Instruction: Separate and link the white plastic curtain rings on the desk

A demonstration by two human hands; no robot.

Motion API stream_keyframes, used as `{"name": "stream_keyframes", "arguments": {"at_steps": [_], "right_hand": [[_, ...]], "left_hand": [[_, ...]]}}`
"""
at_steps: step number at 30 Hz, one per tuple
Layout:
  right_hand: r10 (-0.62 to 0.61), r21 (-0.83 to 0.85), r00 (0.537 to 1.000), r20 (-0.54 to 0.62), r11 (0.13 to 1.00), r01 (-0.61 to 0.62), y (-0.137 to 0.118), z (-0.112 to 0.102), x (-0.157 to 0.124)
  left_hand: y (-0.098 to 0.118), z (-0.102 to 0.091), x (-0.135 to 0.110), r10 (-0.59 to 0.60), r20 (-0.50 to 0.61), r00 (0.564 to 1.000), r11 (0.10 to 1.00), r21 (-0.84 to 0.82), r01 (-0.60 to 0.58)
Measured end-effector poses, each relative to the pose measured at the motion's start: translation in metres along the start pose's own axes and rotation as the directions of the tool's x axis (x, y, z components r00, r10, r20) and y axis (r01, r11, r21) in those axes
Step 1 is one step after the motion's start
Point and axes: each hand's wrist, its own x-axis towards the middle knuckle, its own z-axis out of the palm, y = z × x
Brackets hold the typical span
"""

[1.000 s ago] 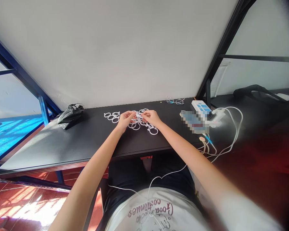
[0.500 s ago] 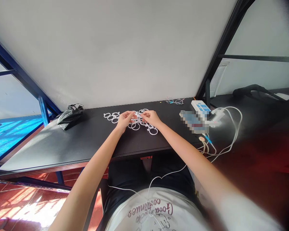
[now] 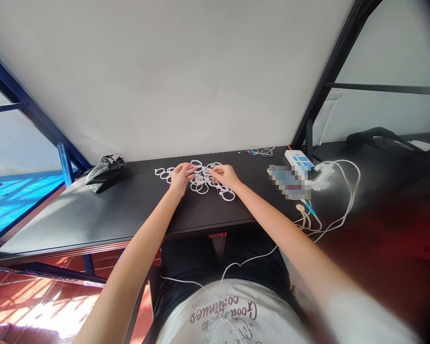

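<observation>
Head view: a person's two bare hands meet a loose heap of white rings (image 3: 199,189) on a black worktop (image 3: 129,205), between its front and back edges. The left hand (image 3: 179,177) has bent fingers beside the heap's left part; the right hand (image 3: 226,176) has its thumb and fingers drawn together over the right part. Whether either grasps a ring is too small to tell. A black plastic bag (image 3: 105,173) sits near the back left corner; eyeglasses (image 3: 260,152) lie by the back edge.

Sunlight streaks the red tiled floor (image 3: 39,301) below a pale wall (image 3: 186,76).
</observation>
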Motion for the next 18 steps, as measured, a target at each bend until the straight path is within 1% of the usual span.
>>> {"name": "stream_keyframes", "arguments": {"at_steps": [5,7,10,14,18], "right_hand": [[0.008,0.004,1.000,0.003,1.000,-0.008,0.000,0.000,0.000],[0.014,0.010,1.000,0.003,1.000,-0.014,0.000,0.000,0.000],[0.015,0.008,1.000,0.004,1.000,-0.015,-0.001,-0.001,0.000],[0.011,-0.002,1.000,0.002,1.000,-0.011,-0.001,-0.001,0.000],[0.004,0.010,1.000,0.006,1.000,-0.004,-0.002,-0.001,0.000]], "left_hand": [[0.000,-0.006,0.004,0.040,-0.138,0.990,0.994,-0.099,-0.054],[-0.001,-0.009,0.006,0.070,-0.209,0.975,0.990,-0.104,-0.093],[-0.001,-0.011,0.009,0.120,-0.305,0.945,0.987,-0.066,-0.147],[0.000,-0.012,0.011,0.145,-0.363,0.921,0.986,-0.028,-0.166],[0.001,-0.013,0.012,0.118,-0.397,0.910,0.990,-0.028,-0.140]]}}
